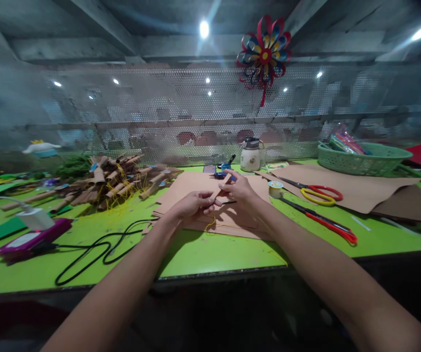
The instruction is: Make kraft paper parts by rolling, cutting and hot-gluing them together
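My left hand [192, 204] and my right hand [240, 187] meet over a stack of brown paper sheets [181, 191] on the green table [210, 252]. Both pinch a thin rolled brown paper stick [219, 189], which tilts up to the right between the fingers. A length of yellow thread [210, 224] hangs from it and loops onto the sheets. Both hands are closed round the stick.
A heap of finished paper rolls with yellow thread [117, 183] lies at the left. A phone [34, 238] with a charger and black cable [96, 252] sits front left. Two scissors [318, 193] [327, 223], a thread spool [276, 188], a jar [250, 154] and a green basket [364, 159] stand at the right.
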Action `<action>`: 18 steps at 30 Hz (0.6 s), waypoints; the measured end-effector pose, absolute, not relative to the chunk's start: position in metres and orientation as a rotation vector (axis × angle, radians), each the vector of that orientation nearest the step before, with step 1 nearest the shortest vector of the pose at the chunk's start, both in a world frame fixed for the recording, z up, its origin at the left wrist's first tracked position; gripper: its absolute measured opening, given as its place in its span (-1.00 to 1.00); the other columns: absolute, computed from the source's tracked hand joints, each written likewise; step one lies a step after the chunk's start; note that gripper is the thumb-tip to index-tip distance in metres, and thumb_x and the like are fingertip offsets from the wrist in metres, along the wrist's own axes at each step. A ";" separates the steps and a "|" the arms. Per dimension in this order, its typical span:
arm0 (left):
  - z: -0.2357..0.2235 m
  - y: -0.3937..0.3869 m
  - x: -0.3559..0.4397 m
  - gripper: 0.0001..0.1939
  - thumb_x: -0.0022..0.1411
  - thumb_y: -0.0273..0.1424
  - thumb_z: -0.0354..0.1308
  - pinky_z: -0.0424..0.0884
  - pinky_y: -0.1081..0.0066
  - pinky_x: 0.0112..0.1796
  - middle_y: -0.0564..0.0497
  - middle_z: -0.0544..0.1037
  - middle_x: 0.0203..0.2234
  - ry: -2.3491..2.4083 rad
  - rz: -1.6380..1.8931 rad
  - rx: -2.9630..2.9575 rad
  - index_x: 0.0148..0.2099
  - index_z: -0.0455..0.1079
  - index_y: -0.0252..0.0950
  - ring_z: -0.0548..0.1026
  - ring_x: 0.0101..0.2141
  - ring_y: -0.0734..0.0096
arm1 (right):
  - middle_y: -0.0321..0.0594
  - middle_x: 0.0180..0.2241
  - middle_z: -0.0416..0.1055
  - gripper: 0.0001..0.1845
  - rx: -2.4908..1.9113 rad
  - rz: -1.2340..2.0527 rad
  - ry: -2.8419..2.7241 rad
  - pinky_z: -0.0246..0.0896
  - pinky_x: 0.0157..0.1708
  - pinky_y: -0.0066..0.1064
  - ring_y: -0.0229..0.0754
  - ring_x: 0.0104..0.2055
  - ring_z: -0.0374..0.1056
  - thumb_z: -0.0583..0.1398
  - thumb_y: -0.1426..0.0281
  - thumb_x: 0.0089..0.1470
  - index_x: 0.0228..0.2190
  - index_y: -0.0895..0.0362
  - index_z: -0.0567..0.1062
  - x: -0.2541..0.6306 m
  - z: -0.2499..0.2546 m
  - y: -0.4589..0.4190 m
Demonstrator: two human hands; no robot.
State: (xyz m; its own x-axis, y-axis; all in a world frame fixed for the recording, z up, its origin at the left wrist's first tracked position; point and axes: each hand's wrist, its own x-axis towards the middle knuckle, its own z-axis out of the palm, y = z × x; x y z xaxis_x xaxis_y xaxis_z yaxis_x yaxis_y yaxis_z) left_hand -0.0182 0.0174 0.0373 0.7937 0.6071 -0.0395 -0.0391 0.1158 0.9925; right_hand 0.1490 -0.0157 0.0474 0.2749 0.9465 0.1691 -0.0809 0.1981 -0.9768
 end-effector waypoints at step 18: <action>0.038 0.020 -0.021 -0.84 0.13 -0.38 0.15 -0.02 0.61 -0.69 0.08 0.36 -0.61 0.613 0.488 1.552 -0.30 0.38 -0.41 0.13 -0.71 0.71 | -0.35 -0.74 0.34 -0.80 -1.099 1.034 -0.987 0.31 -0.65 -0.48 -0.26 -0.69 0.36 -0.03 0.55 0.13 -0.27 0.18 0.35 0.154 0.047 -0.015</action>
